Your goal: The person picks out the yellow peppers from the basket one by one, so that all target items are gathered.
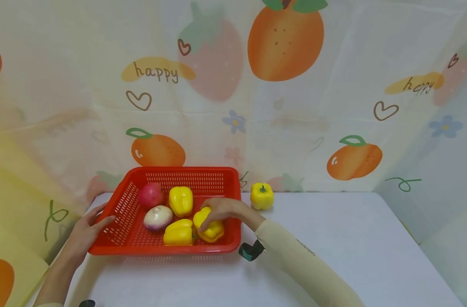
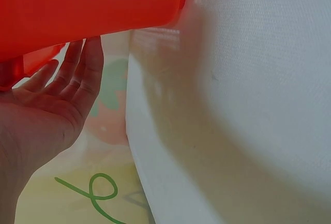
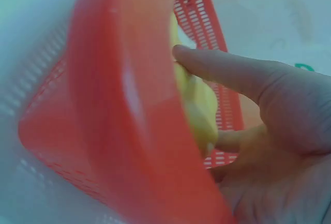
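A red plastic basket (image 1: 162,250) with slotted walls stands on the table. My left hand (image 1: 85,230) holds its left rim, thumb over the edge and fingers along the outer wall. Inside the basket, my right hand (image 1: 222,208) grips a yellow bell pepper (image 1: 212,232) at the right side, thumb in front and fingers behind it. Just left of that lie a second yellow bell pepper (image 1: 178,233) on its side and a third (image 1: 181,201) behind. A white and purple turnip (image 1: 158,218) and a dark pink round vegetable (image 1: 151,195) fill the left part.
One more yellow bell pepper (image 1: 262,196) stands on the white table (image 1: 333,243), right of the basket near the back edge. Behind the table hangs a fruit-print cloth (image 1: 295,106). A dark strap-like piece (image 1: 252,250) shows beneath the right sleeve.
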`<state>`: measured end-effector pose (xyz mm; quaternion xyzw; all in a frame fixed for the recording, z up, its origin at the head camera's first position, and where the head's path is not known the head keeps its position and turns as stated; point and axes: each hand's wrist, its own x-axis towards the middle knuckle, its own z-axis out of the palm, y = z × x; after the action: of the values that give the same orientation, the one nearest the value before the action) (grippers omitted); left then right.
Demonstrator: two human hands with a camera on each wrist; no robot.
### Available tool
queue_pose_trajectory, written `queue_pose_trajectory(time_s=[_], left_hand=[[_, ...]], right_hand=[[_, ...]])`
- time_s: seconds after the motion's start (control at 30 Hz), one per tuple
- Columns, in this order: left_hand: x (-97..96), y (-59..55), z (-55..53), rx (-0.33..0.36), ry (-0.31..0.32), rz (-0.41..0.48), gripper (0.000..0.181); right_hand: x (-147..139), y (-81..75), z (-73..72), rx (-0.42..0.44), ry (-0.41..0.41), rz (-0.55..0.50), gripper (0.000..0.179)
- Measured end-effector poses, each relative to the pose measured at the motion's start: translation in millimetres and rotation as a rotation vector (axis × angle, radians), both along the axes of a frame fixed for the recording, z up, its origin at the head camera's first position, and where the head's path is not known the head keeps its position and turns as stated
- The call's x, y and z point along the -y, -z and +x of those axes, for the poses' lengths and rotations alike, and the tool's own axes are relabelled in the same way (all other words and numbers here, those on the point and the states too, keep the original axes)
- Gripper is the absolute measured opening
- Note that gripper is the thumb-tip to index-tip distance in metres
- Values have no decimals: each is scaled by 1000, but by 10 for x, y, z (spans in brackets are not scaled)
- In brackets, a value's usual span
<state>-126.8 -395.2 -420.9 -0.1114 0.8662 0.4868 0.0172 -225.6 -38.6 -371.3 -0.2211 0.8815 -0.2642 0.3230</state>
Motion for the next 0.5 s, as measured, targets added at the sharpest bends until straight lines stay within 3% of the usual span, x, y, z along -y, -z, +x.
queue_pose_trajectory(time_s=[0.3, 0.5], left_hand=[[0, -2, 0, 0, 7, -19, 67], [4, -12, 0, 3, 11, -19, 68]], right_hand=[[-57, 80, -35, -25, -19, -204, 67], [-66, 102, -40, -16, 21, -301, 69]])
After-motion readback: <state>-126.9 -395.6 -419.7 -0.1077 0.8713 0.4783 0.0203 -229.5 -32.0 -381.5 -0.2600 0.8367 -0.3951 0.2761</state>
